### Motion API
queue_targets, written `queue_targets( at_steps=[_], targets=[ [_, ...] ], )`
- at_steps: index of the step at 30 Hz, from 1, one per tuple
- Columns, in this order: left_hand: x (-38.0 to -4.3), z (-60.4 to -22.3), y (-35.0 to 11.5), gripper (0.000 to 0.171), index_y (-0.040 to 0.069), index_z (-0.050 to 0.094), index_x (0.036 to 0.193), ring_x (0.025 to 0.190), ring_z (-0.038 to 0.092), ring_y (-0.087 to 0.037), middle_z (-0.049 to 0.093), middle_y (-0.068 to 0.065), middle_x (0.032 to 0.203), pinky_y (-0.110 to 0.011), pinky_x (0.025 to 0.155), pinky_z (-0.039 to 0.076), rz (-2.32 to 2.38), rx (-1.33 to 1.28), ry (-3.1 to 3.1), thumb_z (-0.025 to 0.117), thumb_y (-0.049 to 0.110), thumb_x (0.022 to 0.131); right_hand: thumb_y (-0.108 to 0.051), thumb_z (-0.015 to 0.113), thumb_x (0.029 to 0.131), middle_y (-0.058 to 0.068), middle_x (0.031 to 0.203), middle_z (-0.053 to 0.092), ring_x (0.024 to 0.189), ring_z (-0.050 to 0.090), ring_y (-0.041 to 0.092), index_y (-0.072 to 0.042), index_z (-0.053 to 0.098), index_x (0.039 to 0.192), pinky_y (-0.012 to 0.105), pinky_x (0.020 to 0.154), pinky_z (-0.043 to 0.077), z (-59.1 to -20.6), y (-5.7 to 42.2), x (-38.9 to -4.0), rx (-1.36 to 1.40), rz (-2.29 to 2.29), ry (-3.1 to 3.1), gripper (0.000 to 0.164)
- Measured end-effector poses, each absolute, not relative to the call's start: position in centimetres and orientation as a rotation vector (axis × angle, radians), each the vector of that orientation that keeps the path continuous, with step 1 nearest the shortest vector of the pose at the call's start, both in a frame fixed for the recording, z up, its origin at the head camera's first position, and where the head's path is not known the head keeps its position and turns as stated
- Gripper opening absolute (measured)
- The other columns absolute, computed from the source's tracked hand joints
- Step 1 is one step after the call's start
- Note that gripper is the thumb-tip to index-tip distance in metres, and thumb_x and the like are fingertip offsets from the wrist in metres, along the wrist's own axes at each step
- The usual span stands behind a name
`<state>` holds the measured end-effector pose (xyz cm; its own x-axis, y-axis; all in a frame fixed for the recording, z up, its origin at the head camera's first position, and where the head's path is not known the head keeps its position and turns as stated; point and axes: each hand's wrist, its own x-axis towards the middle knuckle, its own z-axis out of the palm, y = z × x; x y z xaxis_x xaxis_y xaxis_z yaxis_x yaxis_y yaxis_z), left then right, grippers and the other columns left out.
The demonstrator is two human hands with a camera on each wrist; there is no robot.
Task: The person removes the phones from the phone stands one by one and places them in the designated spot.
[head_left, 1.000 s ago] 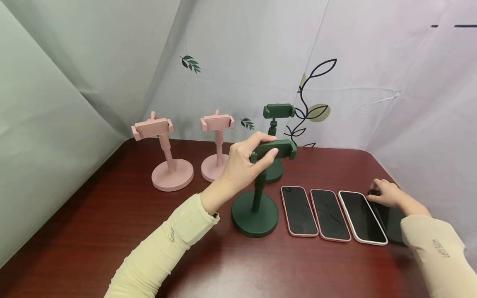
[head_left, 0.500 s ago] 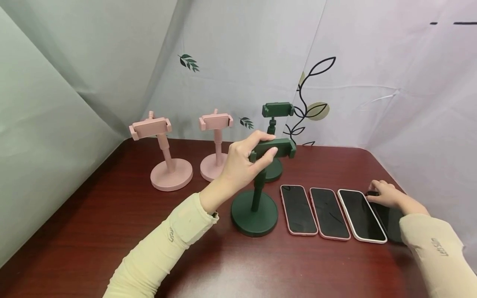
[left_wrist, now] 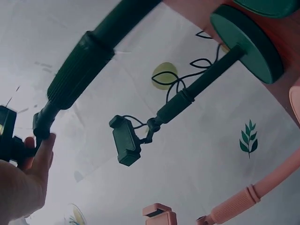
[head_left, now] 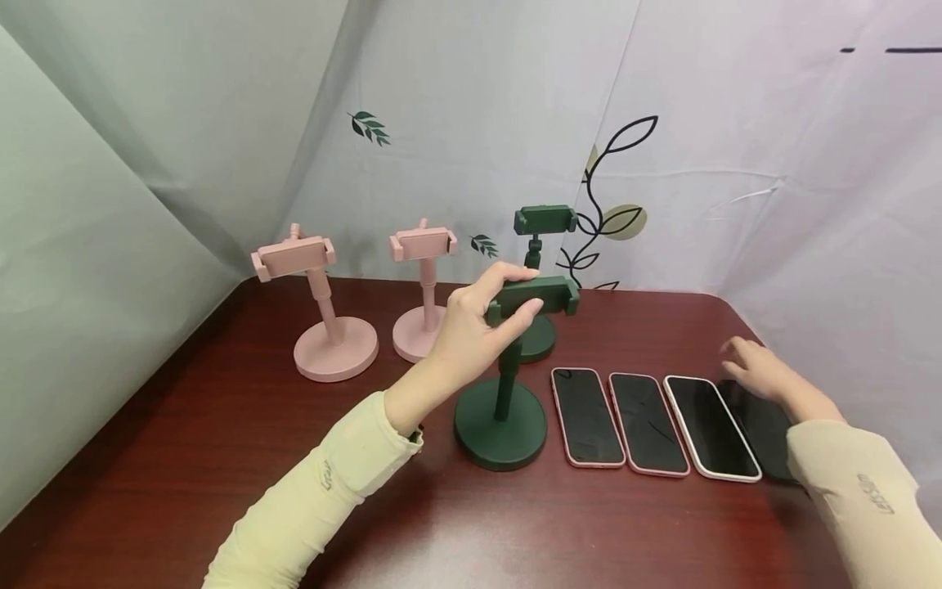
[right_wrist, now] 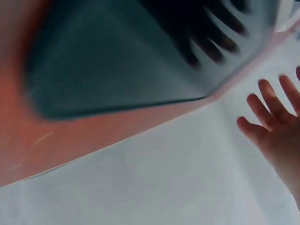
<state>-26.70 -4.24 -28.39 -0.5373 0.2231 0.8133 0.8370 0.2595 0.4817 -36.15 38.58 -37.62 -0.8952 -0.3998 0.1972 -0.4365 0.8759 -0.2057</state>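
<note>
My left hand (head_left: pixel 474 327) pinches the clamp head of the nearer dark green phone stand (head_left: pixel 500 421), thumb in front and fingers on top; the stand's round base is on the table. My right hand (head_left: pixel 769 380) hovers over a dark phone (head_left: pixel 765 433) at the right end of a row of phones. In the right wrist view this right hand (right_wrist: pixel 276 112) has its fingers spread with nothing in them, and the dark phone (right_wrist: pixel 117 61) mirrors a hand on its glossy face. Left of it lie a white-edged phone (head_left: pixel 712 427) and two pink-edged phones (head_left: pixel 589 417).
A second green stand (head_left: pixel 540 339) is partly hidden behind the held one. Two pink phone stands (head_left: pixel 334 352) stand at the back left. All are on a reddish-brown table (head_left: pixel 441 523). A pale cloth (head_left: pixel 478 98) with leaf prints hangs behind.
My right hand has let go of the dark phone's upper end and lifted slightly off it. The left hand keeps its hold on the green stand.
</note>
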Motion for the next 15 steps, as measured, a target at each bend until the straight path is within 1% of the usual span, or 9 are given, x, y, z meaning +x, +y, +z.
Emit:
queue_targets(
  at_steps=[1,2,3,5,8,9,10,12,15],
  targets=[
    [-26.7,-28.4,-4.4,0.031,0.005,0.059,0.116,0.090,0.067,-0.010,0.068,-0.009,0.109,-0.022,0.075,0.053,-1.336,-0.965,-1.919,0.067,0.009,0.086,0.004,0.056,0.085,0.030,0.090,0.058,0.084,0.056,0.044,0.013,0.050,0.099,0.052,0.072,0.044,-37.3,37.5,-36.2,0.674,0.402,-2.848,0.018],
    [-26.6,-28.4,-4.5,0.036,0.007,0.058,0.119,0.087,0.065,-0.008,0.067,-0.008,0.113,-0.020,0.071,0.052,-1.373,-0.961,-1.927,0.069,0.008,0.085,0.005,0.056,0.084,0.031,0.092,0.058,0.085,0.057,0.044,0.014,0.050,0.100,0.052,0.073,0.044,-36.9,36.3,-36.2,0.714,0.441,-2.782,0.019],
    [-26.6,-28.5,-4.7,0.042,0.009,0.056,0.122,0.091,0.062,-0.005,0.065,-0.007,0.116,-0.018,0.066,0.050,-1.407,-0.950,-1.941,0.071,0.008,0.083,0.006,0.056,0.084,0.030,0.093,0.059,0.085,0.058,0.042,0.013,0.051,0.102,0.048,0.074,0.045,-36.6,35.0,-36.2,0.761,0.488,-2.713,0.020],
    [-26.6,-28.8,-4.9,0.054,0.013,0.053,0.129,0.074,0.056,-0.002,0.061,-0.004,0.123,-0.018,0.054,0.042,-1.466,-0.906,-1.984,0.075,0.010,0.079,0.007,0.056,0.085,0.024,0.097,0.060,0.089,0.060,0.032,0.011,0.052,0.106,0.034,0.078,0.048,-35.9,31.8,-35.7,0.832,0.630,-2.619,0.021],
    [-26.6,-29.6,-5.2,0.069,0.018,0.048,0.135,0.075,0.057,-0.003,0.061,-0.003,0.124,-0.020,0.056,0.044,-1.477,-0.809,-2.091,0.080,0.013,0.075,0.007,0.053,0.088,0.007,0.101,0.062,0.093,0.061,0.009,0.009,0.052,0.110,0.013,0.080,0.046,-35.1,27.2,-34.7,0.978,0.988,-2.503,0.022],
    [-26.6,-30.0,-5.2,0.071,0.019,0.047,0.136,0.080,0.062,-0.006,0.062,-0.003,0.121,-0.021,0.063,0.049,-1.486,-0.772,-2.127,0.081,0.014,0.074,0.007,0.052,0.090,0.001,0.103,0.061,0.096,0.060,0.003,0.009,0.051,0.112,0.009,0.082,0.044,-35.0,25.9,-34.2,1.023,1.120,-2.477,0.022],
    [-26.6,-30.4,-5.2,0.072,0.019,0.047,0.136,0.078,0.064,-0.009,0.064,-0.004,0.119,-0.025,0.069,0.053,-1.496,-0.728,-2.163,0.081,0.015,0.073,0.006,0.051,0.091,-0.005,0.105,0.060,0.098,0.058,-0.003,0.009,0.049,0.113,0.007,0.082,0.044,-34.9,24.7,-33.6,1.054,1.253,-2.459,0.023],
    [-26.6,-31.2,-5.3,0.072,0.018,0.047,0.134,0.097,0.066,-0.016,0.066,-0.006,0.112,-0.031,0.081,0.055,-1.501,-0.640,-2.238,0.082,0.017,0.072,0.006,0.048,0.092,-0.010,0.107,0.060,0.099,0.057,-0.006,0.010,0.048,0.114,0.011,0.080,0.047,-34.9,22.8,-32.5,1.132,1.452,-2.413,0.023],
    [-26.6,-32.4,-5.4,0.064,0.016,0.052,0.127,0.099,0.065,-0.018,0.065,-0.006,0.110,-0.032,0.080,0.055,-1.489,-0.531,-2.358,0.083,0.019,0.071,0.005,0.048,0.092,-0.008,0.107,0.061,0.101,0.058,-0.003,0.007,0.049,0.113,0.015,0.080,0.048,-35.0,20.7,-31.0,1.217,1.582,-2.404,0.021]
  ],
)
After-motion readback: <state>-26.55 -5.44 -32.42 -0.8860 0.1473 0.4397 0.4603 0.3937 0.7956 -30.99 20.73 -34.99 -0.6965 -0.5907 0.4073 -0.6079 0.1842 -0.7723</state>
